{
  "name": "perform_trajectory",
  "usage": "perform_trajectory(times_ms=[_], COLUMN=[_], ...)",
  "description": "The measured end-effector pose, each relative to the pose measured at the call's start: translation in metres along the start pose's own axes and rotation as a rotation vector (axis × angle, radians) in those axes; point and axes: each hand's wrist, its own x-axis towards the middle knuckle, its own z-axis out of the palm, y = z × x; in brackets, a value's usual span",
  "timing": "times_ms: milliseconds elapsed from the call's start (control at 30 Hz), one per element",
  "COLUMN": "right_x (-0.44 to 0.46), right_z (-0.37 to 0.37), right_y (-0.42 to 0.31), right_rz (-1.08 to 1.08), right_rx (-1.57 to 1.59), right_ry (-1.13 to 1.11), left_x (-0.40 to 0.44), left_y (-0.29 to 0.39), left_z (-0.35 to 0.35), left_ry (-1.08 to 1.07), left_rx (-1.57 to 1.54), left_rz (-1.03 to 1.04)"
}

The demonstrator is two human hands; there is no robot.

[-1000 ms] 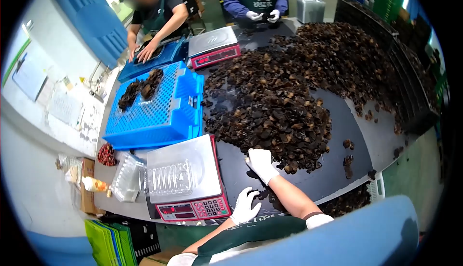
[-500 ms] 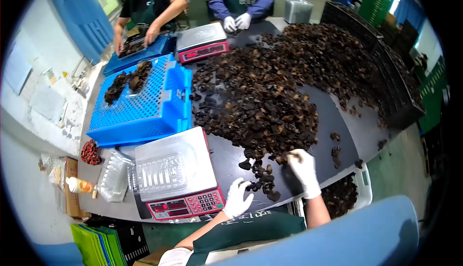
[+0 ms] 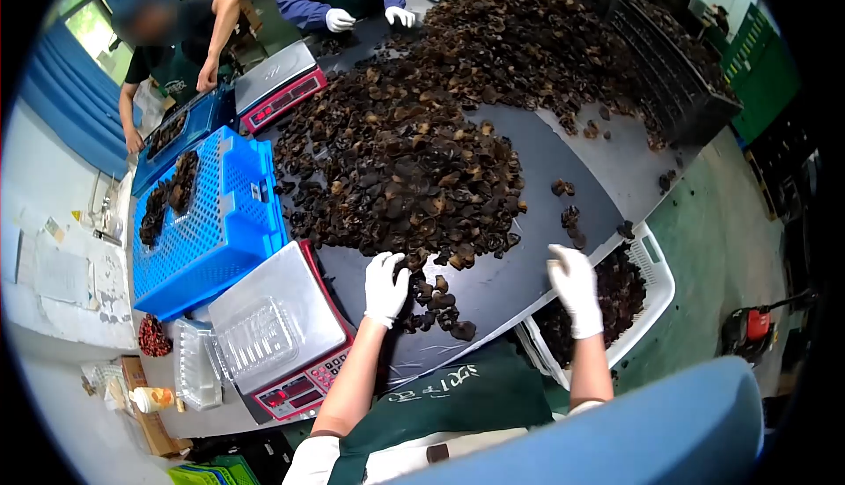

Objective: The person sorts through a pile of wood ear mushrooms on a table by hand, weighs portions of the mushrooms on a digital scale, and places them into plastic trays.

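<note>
My left hand, in a white glove, rests at the near edge of a large pile of dark, ear-shaped pieces. Its fingers are apart, beside a small loose cluster of the same pieces. My right hand, also gloved, is over the table's near right edge, beside a white basket holding dark pieces. Its fingers are partly bent, and whether a piece is between them cannot be made out. Left of my left hand stands a red scale with a clear plastic container on it.
Two people work across the table, one with white gloves, one at a blue tray. A blue crate and a second scale stand at the left. Black crates line the far right. Clear containers lie at the left.
The view has turned right and downward. My right hand has moved away from the pile to the basket's side. My left hand has moved up to the pile's near edge.
</note>
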Motion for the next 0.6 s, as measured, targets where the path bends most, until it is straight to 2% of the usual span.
perform_trajectory(times_ms=[67, 133, 200, 267, 333, 367, 467, 533, 600], right_x=[0.013, 0.013, -0.003, -0.018, -0.042, -0.042, -0.040, -0.037, -0.043], right_z=[0.042, 0.082, 0.112, 0.116, 0.111, 0.101, 0.094, 0.091, 0.094], right_y=[-0.028, -0.051, -0.062, -0.072, -0.079, -0.084, -0.079, -0.083, -0.089], right_rz=[-0.208, -0.243, -0.330, -0.413, -0.549, -0.560, -0.463, -0.481, -0.528], right_rx=[0.074, -0.065, -0.017, 0.196, 0.162, 0.277, 0.339, 0.333, 0.200], right_ry=[-0.012, -0.069, -0.162, -0.415, -0.436, -0.353, -0.367, -0.363, -0.449], left_x=[-0.001, -0.011, -0.023, -0.044, -0.055, -0.061, -0.080, -0.091, -0.104], left_y=[0.006, 0.010, 0.013, 0.013, 0.019, 0.022, 0.023, 0.022, 0.009], left_z=[0.014, 0.015, 0.009, 0.004, -0.011, -0.019, -0.034, -0.034, -0.024], left_ry=[-0.004, -0.124, -0.237, -0.224, -0.228, -0.162, -0.019, 0.058, 0.061], left_rx=[0.069, 0.108, 0.098, 0.088, 0.042, 0.008, -0.049, -0.063, -0.073], left_rz=[0.048, 0.160, 0.246, 0.252, 0.204, 0.162, -0.050, -0.208, -0.249])
